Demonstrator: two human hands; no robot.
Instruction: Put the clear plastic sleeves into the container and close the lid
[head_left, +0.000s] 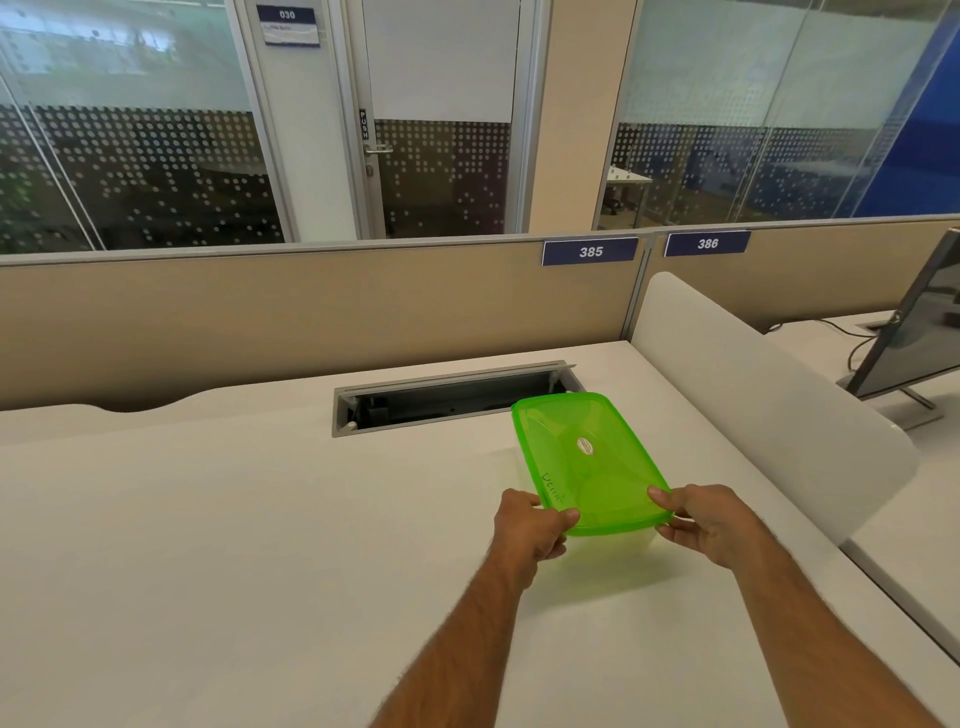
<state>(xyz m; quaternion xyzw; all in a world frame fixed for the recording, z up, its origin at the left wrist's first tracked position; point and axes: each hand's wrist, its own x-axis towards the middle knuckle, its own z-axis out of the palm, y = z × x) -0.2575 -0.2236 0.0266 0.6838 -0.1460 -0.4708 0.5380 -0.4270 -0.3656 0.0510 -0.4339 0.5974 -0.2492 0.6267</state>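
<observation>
Hands gripped the near corners of the green lid (584, 457) on the white desk (234, 519), left hand (527, 530) and right hand (709, 522) each pinching its edge.

We reached both bare forearms forward and slightly inward, so that our hands sat near each other, a gap between them. Our left hand (531, 530) was curled with its thumb on top and its fingers folded beneath, pinching the near left corner of the green lid (584, 457). Our right hand (704, 522) mirrored it, thumb laid over the near right corner and fingers tucked underneath.
</observation>
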